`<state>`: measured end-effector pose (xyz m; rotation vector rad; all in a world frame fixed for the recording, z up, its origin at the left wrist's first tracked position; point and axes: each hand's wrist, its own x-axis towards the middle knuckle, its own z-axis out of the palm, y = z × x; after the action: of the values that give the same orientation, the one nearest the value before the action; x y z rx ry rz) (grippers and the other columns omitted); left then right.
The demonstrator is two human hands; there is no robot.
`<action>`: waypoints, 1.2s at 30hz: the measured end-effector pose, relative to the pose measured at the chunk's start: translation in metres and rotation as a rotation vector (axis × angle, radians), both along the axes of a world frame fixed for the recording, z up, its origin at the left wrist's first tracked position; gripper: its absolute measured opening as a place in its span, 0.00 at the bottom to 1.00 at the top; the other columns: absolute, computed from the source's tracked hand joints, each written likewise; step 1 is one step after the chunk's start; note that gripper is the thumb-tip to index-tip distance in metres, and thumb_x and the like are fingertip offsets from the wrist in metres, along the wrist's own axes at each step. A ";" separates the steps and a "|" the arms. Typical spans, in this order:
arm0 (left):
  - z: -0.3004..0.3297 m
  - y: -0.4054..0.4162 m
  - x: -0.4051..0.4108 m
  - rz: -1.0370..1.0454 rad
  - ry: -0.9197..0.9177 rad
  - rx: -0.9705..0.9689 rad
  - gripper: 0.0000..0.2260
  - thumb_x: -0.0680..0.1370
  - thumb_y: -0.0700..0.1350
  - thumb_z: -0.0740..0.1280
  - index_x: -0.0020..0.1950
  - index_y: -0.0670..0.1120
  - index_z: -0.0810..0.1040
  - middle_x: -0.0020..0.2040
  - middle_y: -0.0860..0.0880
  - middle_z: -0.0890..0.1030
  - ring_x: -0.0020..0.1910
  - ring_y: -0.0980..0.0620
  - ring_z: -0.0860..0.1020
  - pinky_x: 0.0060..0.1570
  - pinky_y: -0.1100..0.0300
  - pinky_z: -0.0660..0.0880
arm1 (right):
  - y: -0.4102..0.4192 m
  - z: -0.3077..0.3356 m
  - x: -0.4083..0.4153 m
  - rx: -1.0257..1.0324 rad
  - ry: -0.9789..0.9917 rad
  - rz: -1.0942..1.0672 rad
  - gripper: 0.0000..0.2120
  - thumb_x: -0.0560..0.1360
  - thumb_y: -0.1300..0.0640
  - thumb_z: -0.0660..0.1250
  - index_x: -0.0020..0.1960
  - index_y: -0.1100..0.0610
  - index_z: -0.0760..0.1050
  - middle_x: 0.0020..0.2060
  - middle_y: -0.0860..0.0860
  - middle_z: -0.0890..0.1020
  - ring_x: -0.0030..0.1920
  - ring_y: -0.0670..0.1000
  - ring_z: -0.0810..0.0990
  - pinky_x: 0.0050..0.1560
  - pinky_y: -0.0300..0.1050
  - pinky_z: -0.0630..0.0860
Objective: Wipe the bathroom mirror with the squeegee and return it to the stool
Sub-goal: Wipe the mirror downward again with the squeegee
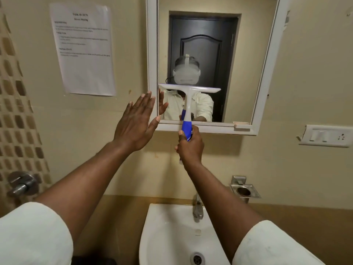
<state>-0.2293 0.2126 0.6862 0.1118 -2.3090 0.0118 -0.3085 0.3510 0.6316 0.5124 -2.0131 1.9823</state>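
Observation:
A white-framed mirror (248, 60) hangs on the beige wall above the basin. My right hand (190, 145) grips the blue handle of a white squeegee (188, 98), whose blade lies flat across the lower left part of the glass. My left hand (136, 121) is open with its fingers spread, held up flat at the mirror's lower left corner, its fingertips at the frame. The stool is out of view.
A white basin (166, 232) with a chrome tap (197, 209) sits below the mirror. A printed sheet (84, 50) is stuck on the wall at the left. A switch plate (326, 135) and a metal holder (244, 190) are at the right, a chrome valve (21, 183) at the left.

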 end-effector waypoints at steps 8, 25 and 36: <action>-0.030 0.002 -0.001 -0.011 -0.066 0.044 0.27 0.80 0.55 0.50 0.77 0.48 0.47 0.79 0.51 0.46 0.77 0.54 0.45 0.74 0.55 0.42 | 0.004 -0.038 0.007 0.030 -0.024 0.021 0.05 0.77 0.53 0.64 0.48 0.50 0.67 0.35 0.50 0.76 0.29 0.51 0.78 0.31 0.44 0.76; -0.092 0.009 -0.005 -0.057 -0.170 0.097 0.28 0.80 0.56 0.48 0.77 0.50 0.44 0.78 0.53 0.43 0.75 0.59 0.40 0.73 0.56 0.41 | 0.013 -0.095 0.015 0.058 -0.120 0.039 0.12 0.77 0.56 0.65 0.59 0.55 0.70 0.42 0.52 0.76 0.33 0.51 0.78 0.32 0.36 0.74; -0.111 0.024 -0.011 -0.190 -0.233 0.172 0.26 0.80 0.57 0.50 0.77 0.51 0.51 0.78 0.52 0.54 0.76 0.55 0.52 0.73 0.58 0.47 | 0.013 -0.100 0.010 0.054 -0.113 0.035 0.13 0.77 0.55 0.65 0.60 0.53 0.69 0.42 0.49 0.75 0.39 0.53 0.80 0.44 0.48 0.81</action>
<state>-0.2399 0.2363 0.5755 -0.0233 -2.5423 -0.2840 -0.2983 0.3645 0.5320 0.4594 -2.1439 2.0252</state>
